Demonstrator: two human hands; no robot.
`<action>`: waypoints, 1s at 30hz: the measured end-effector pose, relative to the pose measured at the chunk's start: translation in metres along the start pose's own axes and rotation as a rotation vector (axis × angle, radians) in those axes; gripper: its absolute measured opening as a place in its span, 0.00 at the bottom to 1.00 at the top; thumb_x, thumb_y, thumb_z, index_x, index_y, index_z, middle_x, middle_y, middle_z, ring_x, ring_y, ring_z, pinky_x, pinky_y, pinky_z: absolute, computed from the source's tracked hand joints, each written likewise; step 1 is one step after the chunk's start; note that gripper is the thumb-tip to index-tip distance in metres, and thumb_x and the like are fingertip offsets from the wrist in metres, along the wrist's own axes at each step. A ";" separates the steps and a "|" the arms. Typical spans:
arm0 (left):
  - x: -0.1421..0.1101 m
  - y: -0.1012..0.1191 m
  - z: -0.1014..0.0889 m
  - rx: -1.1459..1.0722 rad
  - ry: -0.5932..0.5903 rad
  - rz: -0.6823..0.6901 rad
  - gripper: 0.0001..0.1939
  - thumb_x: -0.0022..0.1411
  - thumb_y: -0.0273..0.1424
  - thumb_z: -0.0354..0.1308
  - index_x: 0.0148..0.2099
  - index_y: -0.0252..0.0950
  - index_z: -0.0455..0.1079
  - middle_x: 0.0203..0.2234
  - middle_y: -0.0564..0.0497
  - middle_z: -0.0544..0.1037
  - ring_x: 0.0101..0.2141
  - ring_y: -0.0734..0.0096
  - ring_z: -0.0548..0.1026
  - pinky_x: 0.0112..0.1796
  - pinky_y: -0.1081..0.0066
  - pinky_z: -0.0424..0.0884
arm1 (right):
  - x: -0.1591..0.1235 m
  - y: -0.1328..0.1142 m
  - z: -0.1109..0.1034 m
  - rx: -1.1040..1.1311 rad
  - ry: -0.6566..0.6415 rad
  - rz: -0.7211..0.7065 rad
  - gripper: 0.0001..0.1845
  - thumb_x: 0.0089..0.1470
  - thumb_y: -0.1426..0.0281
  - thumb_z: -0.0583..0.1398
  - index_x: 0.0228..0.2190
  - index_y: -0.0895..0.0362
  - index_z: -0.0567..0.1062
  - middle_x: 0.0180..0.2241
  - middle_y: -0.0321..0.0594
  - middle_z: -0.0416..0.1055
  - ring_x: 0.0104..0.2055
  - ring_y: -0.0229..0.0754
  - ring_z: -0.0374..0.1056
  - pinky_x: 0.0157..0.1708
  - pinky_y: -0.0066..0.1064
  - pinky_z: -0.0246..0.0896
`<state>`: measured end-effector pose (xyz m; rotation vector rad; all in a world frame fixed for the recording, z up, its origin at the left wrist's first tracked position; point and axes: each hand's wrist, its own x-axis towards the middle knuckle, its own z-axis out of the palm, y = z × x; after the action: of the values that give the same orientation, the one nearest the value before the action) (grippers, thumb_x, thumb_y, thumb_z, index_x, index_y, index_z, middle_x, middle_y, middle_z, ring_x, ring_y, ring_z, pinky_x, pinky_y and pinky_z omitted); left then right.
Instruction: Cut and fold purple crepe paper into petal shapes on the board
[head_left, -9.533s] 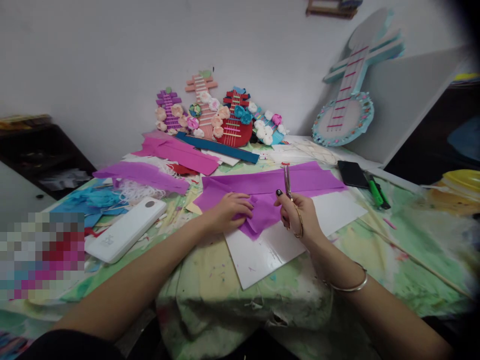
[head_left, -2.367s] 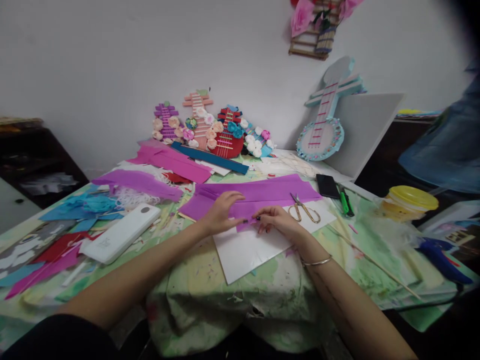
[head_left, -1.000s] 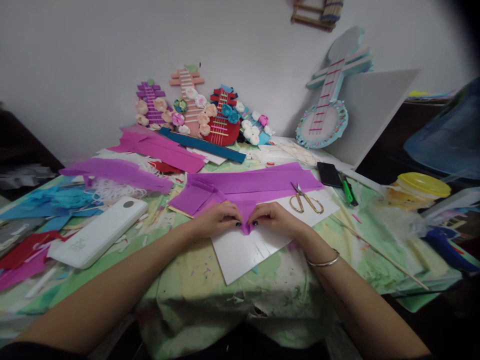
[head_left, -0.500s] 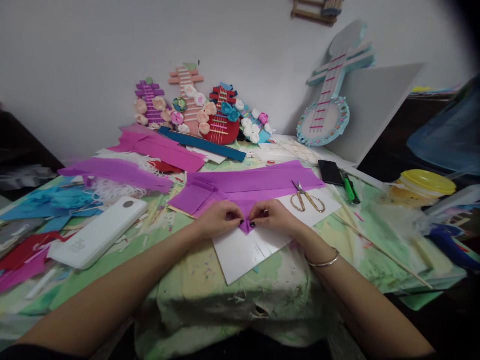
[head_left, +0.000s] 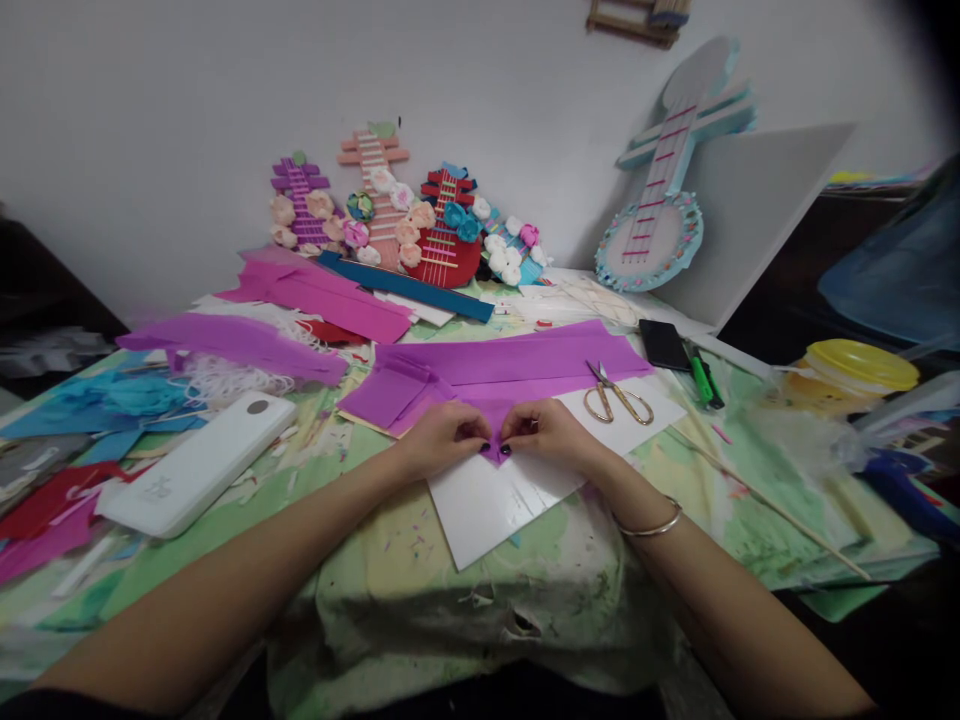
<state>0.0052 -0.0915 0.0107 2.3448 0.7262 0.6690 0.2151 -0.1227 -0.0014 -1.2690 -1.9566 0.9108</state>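
Note:
Between my hands is a small piece of purple crepe paper, its lower edge coming to a point over a white board. My left hand pinches its left side, and my right hand pinches its right side, with the fingertips close together. Behind them lies a long purple paper strip. Folded purple paper pieces rest to the left of it. Gold-handled scissors lie partly spread on the board and paper, to the right of my right hand.
A white power bank and white string are on the left. Decorated paper guitars lean on the wall. At right are a black phone-like object, a green cutter, a thin stick and a yellow-lidded tub.
Both hands stay pinched on the purple crepe paper in nearly the same place. The whole view has shifted very slightly.

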 end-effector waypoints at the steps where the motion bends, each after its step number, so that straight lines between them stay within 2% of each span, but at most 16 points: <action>1: 0.000 0.000 0.000 -0.014 -0.003 -0.007 0.06 0.53 0.21 0.57 0.32 0.32 0.74 0.25 0.52 0.77 0.27 0.74 0.71 0.29 0.76 0.64 | 0.000 0.000 0.000 -0.003 -0.003 0.002 0.04 0.43 0.73 0.64 0.27 0.58 0.79 0.24 0.36 0.75 0.27 0.37 0.68 0.29 0.26 0.60; 20: -0.001 0.001 -0.003 -0.021 -0.044 0.025 0.07 0.55 0.20 0.58 0.33 0.33 0.77 0.27 0.51 0.79 0.30 0.73 0.72 0.32 0.75 0.65 | 0.001 -0.003 -0.001 -0.034 0.009 0.001 0.04 0.44 0.74 0.63 0.27 0.59 0.78 0.24 0.37 0.75 0.27 0.37 0.68 0.28 0.26 0.59; 30: -0.001 -0.002 -0.002 0.034 -0.012 0.066 0.08 0.55 0.21 0.59 0.34 0.37 0.79 0.27 0.51 0.79 0.30 0.72 0.73 0.33 0.73 0.66 | 0.002 -0.006 0.000 -0.045 0.021 0.014 0.03 0.44 0.74 0.64 0.26 0.59 0.78 0.21 0.34 0.72 0.24 0.34 0.63 0.26 0.24 0.56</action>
<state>0.0026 -0.0901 0.0108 2.4113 0.6619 0.6757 0.2113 -0.1229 0.0034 -1.3139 -1.9642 0.8620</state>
